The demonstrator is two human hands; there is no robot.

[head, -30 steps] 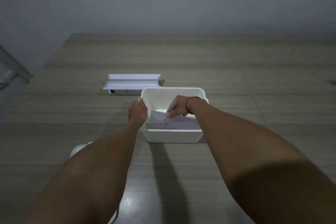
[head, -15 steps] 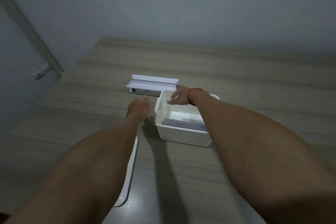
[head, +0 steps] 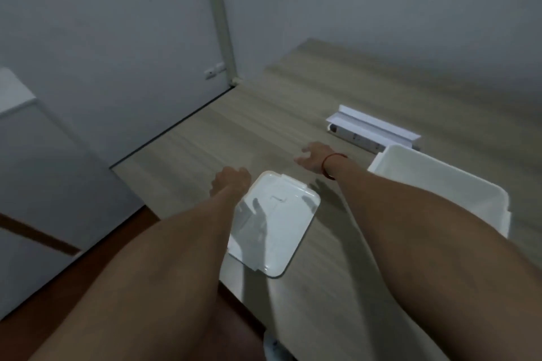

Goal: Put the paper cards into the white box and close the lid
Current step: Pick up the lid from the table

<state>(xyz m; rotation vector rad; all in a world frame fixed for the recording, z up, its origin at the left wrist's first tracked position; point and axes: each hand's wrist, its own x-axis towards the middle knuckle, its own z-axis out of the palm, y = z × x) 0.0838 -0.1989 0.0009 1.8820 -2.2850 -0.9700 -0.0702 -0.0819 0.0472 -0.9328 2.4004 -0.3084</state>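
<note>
- The left hand (head: 230, 183) sits just left of centre in the frame, above the pale wood-grain surface (head: 293, 114); its fingers are curled loosely and it has hold of nothing.
- It is just beside the upper left corner of the flat white plastic lid with rounded corners (head: 272, 226); whether it touches that corner cannot be told.
- The right hand (head: 313, 157) is a little higher and further right, fingers spread loosely and pointing toward the left of the frame, nothing in its grip.
- A thin red band (head: 330, 164) circles the right wrist.
- Both bare forearms run from the bottom of the frame up toward the middle, with the lid lying between them on the surface.
- The lid rests flat near the surface's near edge, with the shadow of a hand falling across its glossy top.
- The white plastic box with rounded rim (head: 440, 182) stands at centre right, uncovered, well apart from the lid; the right forearm crosses in front of its lower left side.
- The inside of the box is not visible from this angle, so the paper cards cannot be made out.
- Beyond the box, in the upper right, lies a long narrow white cardboard carton with its flap open (head: 372, 130), touching or just behind the box's far corner.
- A grey wall (head: 102, 38) fills the upper left, with a pale vertical strip (head: 218, 14) running down to the surface's far corner.
</note>
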